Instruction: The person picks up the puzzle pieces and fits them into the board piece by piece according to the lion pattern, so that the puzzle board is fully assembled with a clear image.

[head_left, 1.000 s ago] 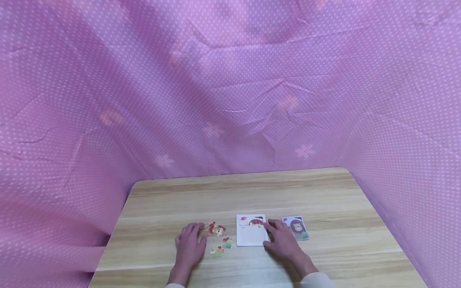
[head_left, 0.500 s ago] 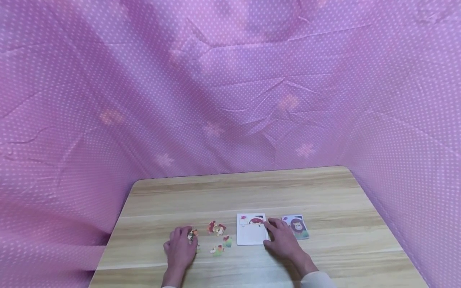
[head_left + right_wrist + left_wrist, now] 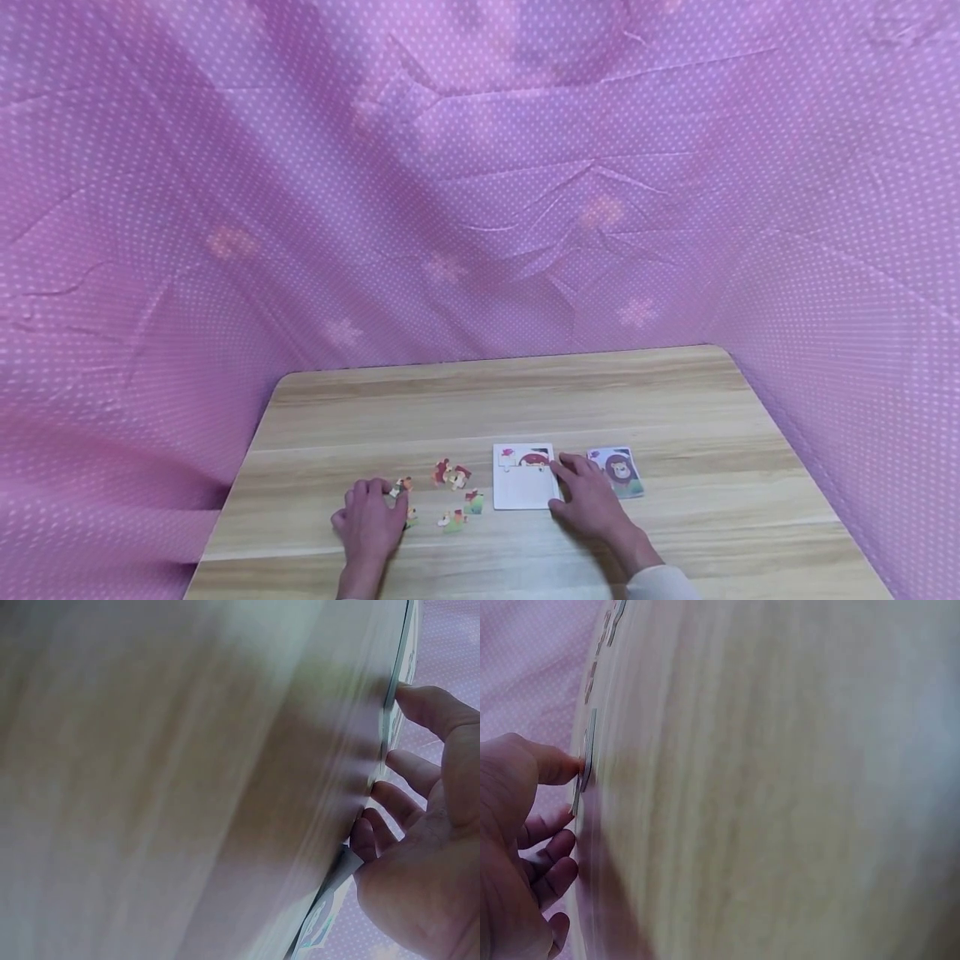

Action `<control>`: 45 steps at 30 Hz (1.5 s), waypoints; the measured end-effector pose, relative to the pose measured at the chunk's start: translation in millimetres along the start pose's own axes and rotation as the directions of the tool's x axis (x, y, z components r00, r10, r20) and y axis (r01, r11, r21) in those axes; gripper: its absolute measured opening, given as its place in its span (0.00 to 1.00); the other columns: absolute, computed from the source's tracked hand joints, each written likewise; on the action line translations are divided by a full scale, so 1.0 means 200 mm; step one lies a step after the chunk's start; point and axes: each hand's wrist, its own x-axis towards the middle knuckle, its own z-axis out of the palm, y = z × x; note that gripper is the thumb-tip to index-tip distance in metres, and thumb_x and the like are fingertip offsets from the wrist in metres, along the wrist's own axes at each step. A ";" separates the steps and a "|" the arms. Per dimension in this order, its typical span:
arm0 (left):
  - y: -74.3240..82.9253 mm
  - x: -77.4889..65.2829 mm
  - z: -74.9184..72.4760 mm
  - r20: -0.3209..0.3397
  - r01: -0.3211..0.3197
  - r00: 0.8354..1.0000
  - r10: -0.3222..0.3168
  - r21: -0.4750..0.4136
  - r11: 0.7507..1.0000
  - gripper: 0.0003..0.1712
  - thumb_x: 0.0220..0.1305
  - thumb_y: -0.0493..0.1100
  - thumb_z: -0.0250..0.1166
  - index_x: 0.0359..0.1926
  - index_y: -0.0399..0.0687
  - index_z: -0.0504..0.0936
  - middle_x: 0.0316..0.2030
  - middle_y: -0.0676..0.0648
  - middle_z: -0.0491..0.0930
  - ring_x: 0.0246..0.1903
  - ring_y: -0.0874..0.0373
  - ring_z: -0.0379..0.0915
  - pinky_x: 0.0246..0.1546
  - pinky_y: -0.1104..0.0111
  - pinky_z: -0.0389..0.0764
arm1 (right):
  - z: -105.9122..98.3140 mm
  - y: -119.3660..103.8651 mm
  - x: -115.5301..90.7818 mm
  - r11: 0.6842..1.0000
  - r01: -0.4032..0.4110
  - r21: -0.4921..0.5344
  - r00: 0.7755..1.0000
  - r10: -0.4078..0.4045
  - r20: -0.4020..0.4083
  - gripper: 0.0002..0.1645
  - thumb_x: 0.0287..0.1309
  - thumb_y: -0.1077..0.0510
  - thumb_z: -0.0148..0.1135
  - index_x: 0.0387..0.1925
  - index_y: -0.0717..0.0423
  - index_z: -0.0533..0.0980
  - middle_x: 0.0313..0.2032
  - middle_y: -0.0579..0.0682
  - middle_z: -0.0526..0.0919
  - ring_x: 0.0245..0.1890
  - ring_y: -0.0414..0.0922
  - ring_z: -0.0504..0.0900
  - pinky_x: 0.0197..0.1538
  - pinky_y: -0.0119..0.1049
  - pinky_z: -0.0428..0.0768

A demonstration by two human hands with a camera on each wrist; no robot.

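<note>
My left hand (image 3: 370, 521) is over the left of the table, fingers relaxed. Its thumb touches a jigsaw piece (image 3: 589, 754) in the left wrist view, with a second piece edge-on by the index finger. In the head view, a green-and-orange piece (image 3: 411, 518) shows beside the thumb, and another colourful piece (image 3: 402, 487) is by the fingertips. The white puzzle tray (image 3: 525, 492) has picture pieces along its top, one red-brown, and bare white below. At its right edge rest the thumb and index fingertip of my right hand (image 3: 596, 502).
Between left hand and tray lie loose jigsaw pieces: red-and-cream ones (image 3: 457, 477), a green one (image 3: 473, 502) and a green-and-orange one (image 3: 453, 522). A square lion picture (image 3: 620, 472) lies right of the right hand. Pink dotted cloth (image 3: 480, 250) surrounds the wooden table (image 3: 480, 408).
My left hand has moved left, away from the red-and-cream pieces, and colourful pieces now show beside its fingers and thumb. The right hand has stayed at the tray's edge.
</note>
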 end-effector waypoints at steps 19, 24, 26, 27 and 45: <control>0.00 0.01 0.02 -0.040 -0.004 0.999 -0.003 -0.172 0.985 0.11 0.58 0.44 0.66 0.43 0.52 0.78 0.35 0.53 0.82 0.43 0.52 0.71 0.52 0.48 0.55 | 0.01 -0.03 0.01 1.000 -0.013 0.023 0.999 0.013 0.040 0.41 0.49 0.44 0.69 0.65 0.52 0.70 0.67 0.57 0.67 0.66 0.59 0.65 0.68 0.59 0.59; 0.02 0.03 0.02 -0.037 -0.004 0.999 -0.006 -0.268 0.964 0.10 0.62 0.44 0.63 0.45 0.53 0.78 0.36 0.52 0.83 0.43 0.52 0.73 0.54 0.49 0.56 | 0.00 -0.03 0.01 1.000 -0.004 0.024 1.000 0.003 0.008 0.40 0.48 0.46 0.70 0.64 0.53 0.71 0.65 0.58 0.69 0.65 0.59 0.66 0.68 0.58 0.60; 0.04 0.04 0.02 -0.034 -0.002 0.999 -0.009 -0.307 0.952 0.10 0.63 0.44 0.62 0.46 0.54 0.78 0.36 0.52 0.82 0.42 0.52 0.73 0.54 0.50 0.57 | 0.00 -0.03 0.01 1.000 0.001 0.025 1.000 -0.001 -0.005 0.40 0.48 0.46 0.70 0.63 0.54 0.72 0.65 0.58 0.69 0.64 0.59 0.67 0.67 0.58 0.61; 0.05 0.04 0.03 -0.031 -0.001 0.999 -0.009 -0.326 0.945 0.10 0.64 0.44 0.62 0.46 0.54 0.78 0.36 0.52 0.82 0.42 0.53 0.73 0.54 0.50 0.58 | 0.00 -0.03 0.01 1.000 0.002 0.022 1.000 -0.002 -0.009 0.40 0.48 0.46 0.70 0.63 0.54 0.72 0.65 0.58 0.70 0.64 0.59 0.67 0.67 0.58 0.61; 0.21 0.03 0.08 0.009 -0.098 0.994 0.111 -0.408 0.908 0.10 0.60 0.44 0.66 0.43 0.56 0.80 0.31 0.59 0.79 0.36 0.60 0.70 0.54 0.52 0.61 | 0.00 -0.05 0.02 1.000 -0.011 0.023 1.000 0.011 -0.015 0.39 0.48 0.47 0.70 0.63 0.54 0.72 0.65 0.58 0.69 0.64 0.59 0.67 0.68 0.58 0.60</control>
